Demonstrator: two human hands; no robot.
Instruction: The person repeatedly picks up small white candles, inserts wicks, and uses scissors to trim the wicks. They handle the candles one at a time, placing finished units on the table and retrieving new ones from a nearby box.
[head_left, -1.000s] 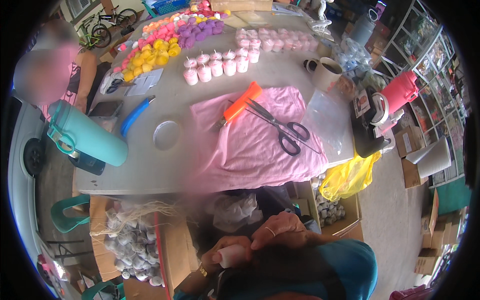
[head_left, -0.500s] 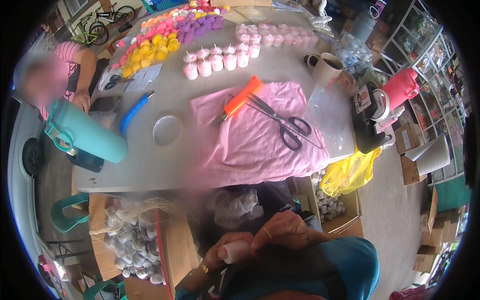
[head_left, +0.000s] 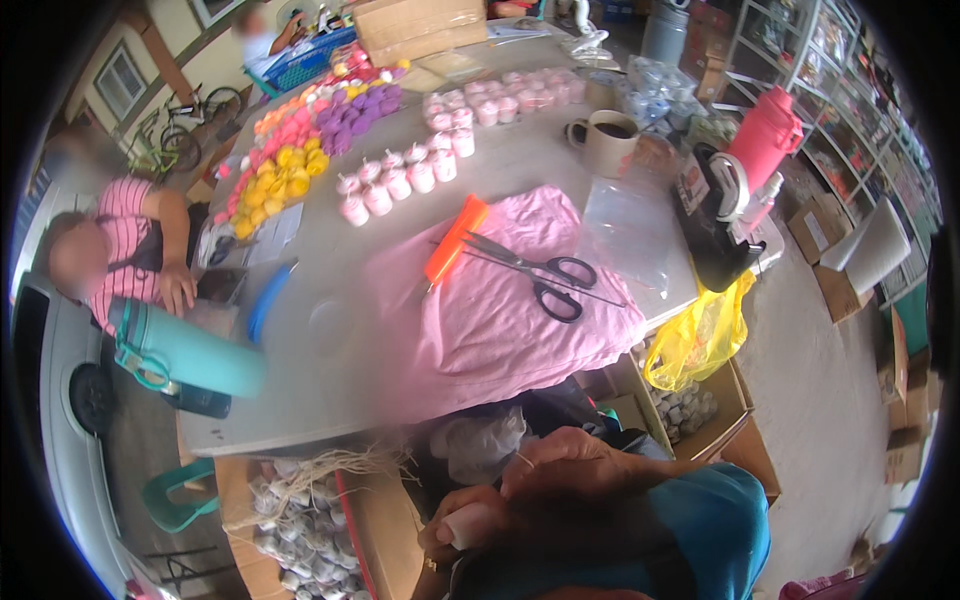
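Close to my body, below the table's front edge, my left hand (head_left: 452,512) is wrapped round a small pale pinkish-white cylinder (head_left: 472,524). My right hand (head_left: 568,462) is bent beside its upper end, fingers pinched together; whatever they grip is too small to make out. On the table in front lies a folded pink cloth (head_left: 520,350). Black-handled scissors (head_left: 545,278) and an orange-handled tool (head_left: 455,242) rest on it. A carton of small greyish-white pieces (head_left: 300,530) stands below at left, with pale strings (head_left: 320,472) over its edge.
Pink-and-white candles (head_left: 395,180) stand in rows beyond the cloth; yellow pieces (head_left: 275,190) and purple pieces (head_left: 360,118) lie farther left. A teal bottle (head_left: 190,350), mug (head_left: 606,143) and yellow bag (head_left: 700,335) edge the table. A person in pink stripes (head_left: 130,230) sits at left.
The view has shifted, so the table sits lower and more of the background shows. My hands stay together round the cylinder, which is tilted a little differently. The striped-top person's hand has moved nearer the bottle.
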